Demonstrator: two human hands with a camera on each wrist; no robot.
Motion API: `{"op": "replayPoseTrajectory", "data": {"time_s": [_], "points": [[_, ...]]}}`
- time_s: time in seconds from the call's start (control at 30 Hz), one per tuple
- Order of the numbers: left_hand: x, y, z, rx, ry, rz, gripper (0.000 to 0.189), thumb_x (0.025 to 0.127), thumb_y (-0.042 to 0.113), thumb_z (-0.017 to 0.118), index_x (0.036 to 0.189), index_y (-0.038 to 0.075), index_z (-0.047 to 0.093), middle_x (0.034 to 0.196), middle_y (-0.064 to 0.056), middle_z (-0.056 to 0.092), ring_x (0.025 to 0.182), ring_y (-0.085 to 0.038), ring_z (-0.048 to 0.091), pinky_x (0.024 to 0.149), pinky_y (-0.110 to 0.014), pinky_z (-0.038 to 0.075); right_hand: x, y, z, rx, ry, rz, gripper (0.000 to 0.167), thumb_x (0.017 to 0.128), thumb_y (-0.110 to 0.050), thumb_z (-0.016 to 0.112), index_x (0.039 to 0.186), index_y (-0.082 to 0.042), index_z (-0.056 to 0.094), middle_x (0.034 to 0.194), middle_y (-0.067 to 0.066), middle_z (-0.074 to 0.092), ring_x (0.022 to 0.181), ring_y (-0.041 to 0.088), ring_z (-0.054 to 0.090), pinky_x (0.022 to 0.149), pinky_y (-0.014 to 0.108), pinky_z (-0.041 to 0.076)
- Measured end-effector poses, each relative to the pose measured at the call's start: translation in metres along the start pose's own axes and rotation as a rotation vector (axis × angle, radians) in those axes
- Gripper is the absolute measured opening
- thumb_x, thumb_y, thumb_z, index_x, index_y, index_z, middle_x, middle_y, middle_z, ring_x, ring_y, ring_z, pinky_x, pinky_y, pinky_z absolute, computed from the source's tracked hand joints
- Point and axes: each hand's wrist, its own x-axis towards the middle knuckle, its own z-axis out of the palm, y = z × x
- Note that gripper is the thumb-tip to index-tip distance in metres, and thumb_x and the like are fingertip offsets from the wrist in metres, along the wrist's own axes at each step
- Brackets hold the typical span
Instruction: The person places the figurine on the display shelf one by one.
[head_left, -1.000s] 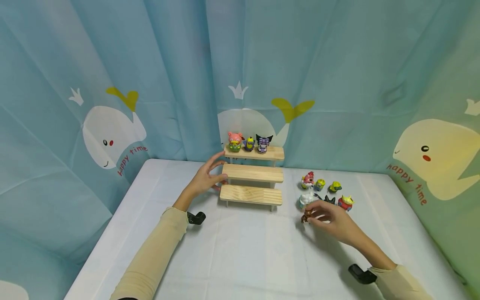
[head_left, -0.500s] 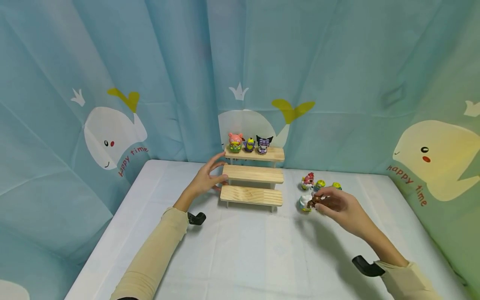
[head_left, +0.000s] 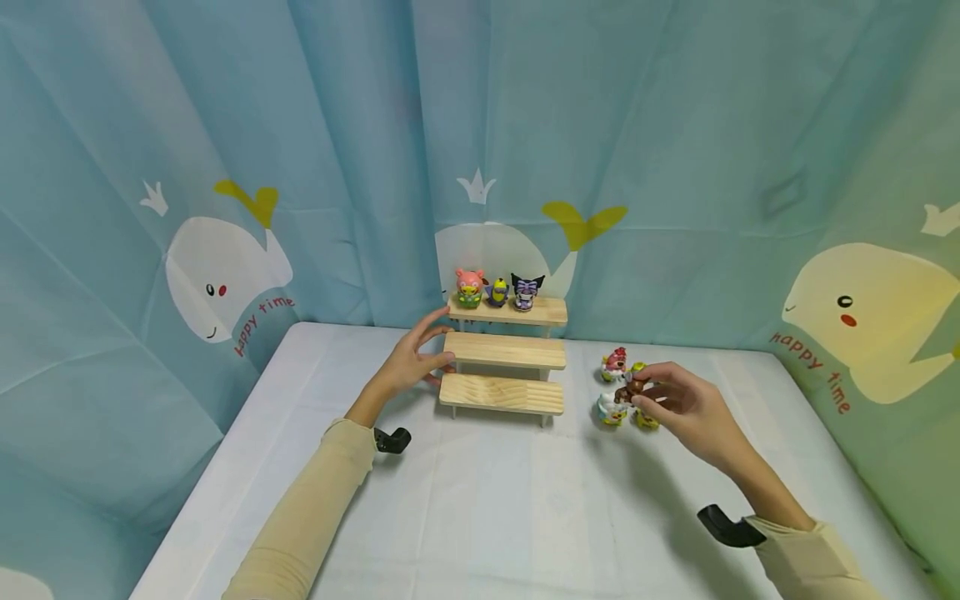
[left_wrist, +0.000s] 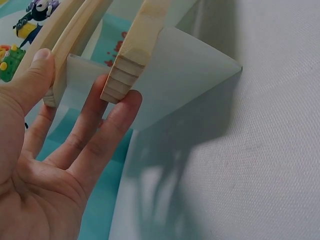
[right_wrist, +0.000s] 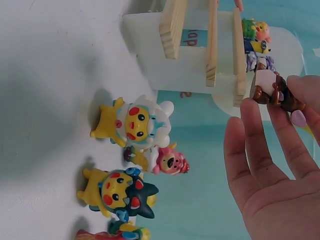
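My left hand (head_left: 408, 358) grips the left end of a three-tier wooden display stand (head_left: 504, 392). In the left wrist view its thumb lies on one board and the fingertips (left_wrist: 131, 100) touch the board ends. My right hand (head_left: 693, 412) pinches a small brown figurine (right_wrist: 267, 86) with a pale pink patch, thumb against fingers, raised over the table at the right. A pink-headed figurine (head_left: 470, 288), a yellow one in purple (head_left: 498, 292) and a black-eared purple one (head_left: 527, 292) stand on the top tier. The two lower tiers carry nothing.
Right of the stand are a yellow figurine in a white hood (right_wrist: 134, 125), one in a dark hood (right_wrist: 117, 192), a pink bear figurine (right_wrist: 171, 161) and a red one (right_wrist: 92, 235). My right hand hides some in the head view. A blue curtain (head_left: 675, 125) hangs behind the table.
My right hand has lifted the brown figurine from near the table, up and slightly right, toward the back. My left hand has stayed on the stand.
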Motion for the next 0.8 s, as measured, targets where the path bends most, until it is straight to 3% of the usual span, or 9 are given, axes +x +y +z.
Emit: {"op": "replayPoseTrajectory", "data": {"time_s": [0.23,0.43,0.63,0.8], "points": [[-0.008,0.018,0.004,-0.002,-0.009,0.019,0.078,0.102,0.004,0.065,0.165,0.024,0.024,0.164,-0.026,0.027,0.1,-0.054,0.068,0.073,-0.075,0.052,0.007,-0.003,0.0,-0.007,-0.016,-0.02,0.029,0.092,0.005,0.074,0.12,0.0,0.066,0.108,0.011,0.07,0.092,0.017,0.073,0.066,0.022,0.059],[-0.007,0.016,0.004,0.006,-0.009,0.022,0.079,0.102,0.005,0.066,0.165,0.027,0.024,0.164,-0.025,0.027,0.1,-0.054,0.068,0.072,-0.074,0.053,0.024,-0.011,-0.002,-0.036,-0.023,-0.002,0.029,0.094,0.001,0.073,0.122,-0.002,0.066,0.113,0.005,0.069,0.094,0.012,0.072,0.07,0.02,0.059],[-0.007,0.016,0.003,-0.001,-0.01,0.019,0.078,0.101,0.006,0.066,0.165,0.027,0.025,0.164,-0.025,0.027,0.1,-0.057,0.067,0.073,-0.077,0.051,0.043,-0.017,-0.002,-0.102,-0.047,0.003,0.03,0.097,-0.006,0.072,0.126,-0.005,0.066,0.118,0.012,0.069,0.098,0.01,0.071,0.077,0.018,0.058],[-0.008,0.018,0.004,-0.002,-0.007,0.032,0.078,0.101,0.005,0.066,0.165,0.025,0.025,0.163,-0.026,0.028,0.101,-0.059,0.065,0.072,-0.077,0.05,0.06,-0.018,0.0,-0.101,-0.066,0.03,0.031,0.099,-0.01,0.072,0.128,-0.007,0.065,0.12,0.014,0.068,0.098,0.01,0.071,0.073,0.023,0.06]]}}
